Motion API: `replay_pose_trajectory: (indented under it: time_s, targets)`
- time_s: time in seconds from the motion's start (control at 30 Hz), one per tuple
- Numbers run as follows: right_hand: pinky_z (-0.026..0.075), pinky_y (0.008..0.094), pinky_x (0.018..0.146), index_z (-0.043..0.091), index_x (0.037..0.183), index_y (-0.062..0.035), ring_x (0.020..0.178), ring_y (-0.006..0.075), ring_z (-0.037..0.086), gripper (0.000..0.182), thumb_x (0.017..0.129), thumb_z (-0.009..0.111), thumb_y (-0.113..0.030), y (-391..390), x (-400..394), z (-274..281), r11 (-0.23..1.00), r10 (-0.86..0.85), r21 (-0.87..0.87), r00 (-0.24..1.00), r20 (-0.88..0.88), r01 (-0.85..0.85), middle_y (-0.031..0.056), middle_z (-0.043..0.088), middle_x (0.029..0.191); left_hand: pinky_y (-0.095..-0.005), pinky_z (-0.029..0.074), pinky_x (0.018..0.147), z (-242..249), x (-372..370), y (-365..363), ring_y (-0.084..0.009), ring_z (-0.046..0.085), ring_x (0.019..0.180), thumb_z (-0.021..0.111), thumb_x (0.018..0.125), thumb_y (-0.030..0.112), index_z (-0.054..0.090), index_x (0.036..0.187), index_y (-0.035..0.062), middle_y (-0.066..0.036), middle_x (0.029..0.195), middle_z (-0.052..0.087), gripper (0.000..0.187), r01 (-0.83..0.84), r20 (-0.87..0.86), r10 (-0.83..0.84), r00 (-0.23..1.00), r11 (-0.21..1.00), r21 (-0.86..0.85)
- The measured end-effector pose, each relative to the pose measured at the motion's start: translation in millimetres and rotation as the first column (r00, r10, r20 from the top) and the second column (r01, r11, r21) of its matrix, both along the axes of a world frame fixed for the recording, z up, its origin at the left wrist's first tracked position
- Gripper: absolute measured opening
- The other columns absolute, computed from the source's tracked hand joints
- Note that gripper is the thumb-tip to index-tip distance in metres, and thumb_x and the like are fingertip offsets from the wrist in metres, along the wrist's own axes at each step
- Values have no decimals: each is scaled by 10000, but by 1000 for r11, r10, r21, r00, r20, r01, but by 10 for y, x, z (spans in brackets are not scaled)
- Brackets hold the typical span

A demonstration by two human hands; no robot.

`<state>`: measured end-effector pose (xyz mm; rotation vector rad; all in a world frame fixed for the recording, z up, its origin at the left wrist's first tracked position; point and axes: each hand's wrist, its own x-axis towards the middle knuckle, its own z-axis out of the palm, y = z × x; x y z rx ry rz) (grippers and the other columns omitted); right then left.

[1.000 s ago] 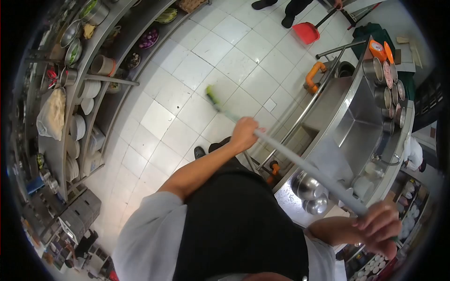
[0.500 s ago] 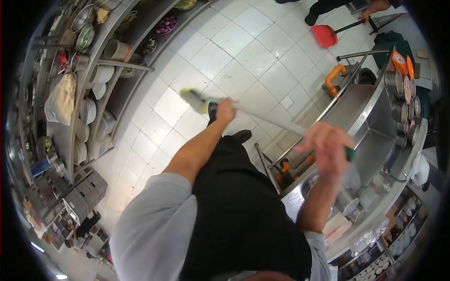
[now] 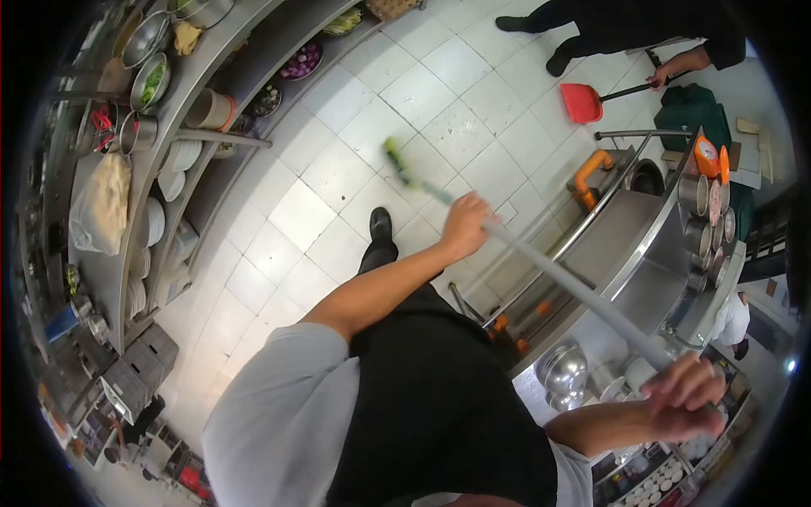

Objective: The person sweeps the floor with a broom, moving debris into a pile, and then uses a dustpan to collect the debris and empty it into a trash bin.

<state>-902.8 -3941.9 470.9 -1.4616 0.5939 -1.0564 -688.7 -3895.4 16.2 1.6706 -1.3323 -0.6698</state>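
Note:
My left hand (image 3: 466, 226) is closed around the lower part of a broom's long grey handle (image 3: 562, 275). Near the handle's upper end, my right hand (image 3: 686, 395) is curled around it, out to the right above the sink counter. The yellow-green broom head (image 3: 394, 157) is blurred by motion over the white floor tiles (image 3: 308, 211), ahead of my shoe (image 3: 381, 224). At the upper right another person's hand (image 3: 676, 68) holds a red dustpan (image 3: 582, 103) by its dark handle, with the pan near the floor.
Metal shelves (image 3: 203, 72) with plates, bowls and vegetables line the left. On the right stand a steel sink counter (image 3: 638, 283) with pots, an orange pipe (image 3: 587, 179) and a metal rail. The other person's legs (image 3: 591, 29) are at the top.
The broom head has swung away from my shoe, up and to the right. Both hands have shifted right, the right one also lower. The other person shows more fully.

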Motion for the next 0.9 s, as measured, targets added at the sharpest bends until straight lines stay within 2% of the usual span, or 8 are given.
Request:
replay_pose_trajectory:
  time_s: [0.13,0.27,0.53,0.63,0.7,0.73,0.8,0.9]
  targets:
    - [578,345,444,472,701,-81,631,224,574,692,1021,528,-692,16,530,-370,998,4,57,991,-137,4,59,476,645,-536,493,857,-351,321,385,-397,618,1016,783,788,99,657,798,31,-184,957,653,144,-52,-35,65,997,953,297]
    - [519,313,432,511,711,-63,609,213,576,724,1013,515,-721,106,1029,-405,989,53,-116,961,-270,-87,66,492,643,-512,496,823,-567,316,-204,-393,635,918,792,841,155,652,744,41,-178,853,647,205,-84,-64,86,994,996,34]
    - [612,296,475,593,861,-49,618,232,616,617,1011,602,-647,-162,751,263,996,81,44,997,-8,-80,78,568,688,-497,487,805,258,657,258,-390,627,868,800,892,201,657,758,69,-144,761,592,236,-18,-90,14,996,999,-44]
    - [638,355,559,614,824,-31,690,267,708,598,1049,585,-584,-497,820,-467,938,300,168,952,52,-305,106,641,743,-496,485,805,9,1145,982,-385,630,889,816,824,140,664,694,29,-161,819,627,229,-115,-69,135,988,964,240]
    - [605,470,700,656,857,-17,733,321,713,439,1056,652,-409,-458,1213,-1168,895,337,295,941,45,-335,177,712,862,-539,520,803,-341,1540,1357,-410,652,904,785,898,246,681,711,8,-203,849,660,320,-274,246,186,951,878,392]
    - [577,471,690,636,836,-10,765,326,697,375,1070,622,-303,-288,1361,-1455,826,261,532,963,-67,-187,191,706,874,-566,526,823,-883,1719,1672,-433,659,921,775,911,299,680,750,1,-226,863,677,351,-337,374,181,910,847,411]
    - [565,448,682,598,784,-11,775,315,676,364,1063,598,-244,-311,1858,-1809,844,449,326,893,1,-425,178,681,849,-563,528,837,-1386,2006,1868,-445,657,950,769,920,333,657,770,15,-231,865,680,369,-381,322,225,920,711,591]
    - [550,434,656,561,734,-16,754,308,661,412,1073,563,-249,-410,1932,-1574,897,396,255,913,-100,-361,153,647,790,-550,518,810,-1882,2042,1518,-439,635,923,786,911,298,658,831,31,-213,874,659,306,-321,325,207,923,879,352]
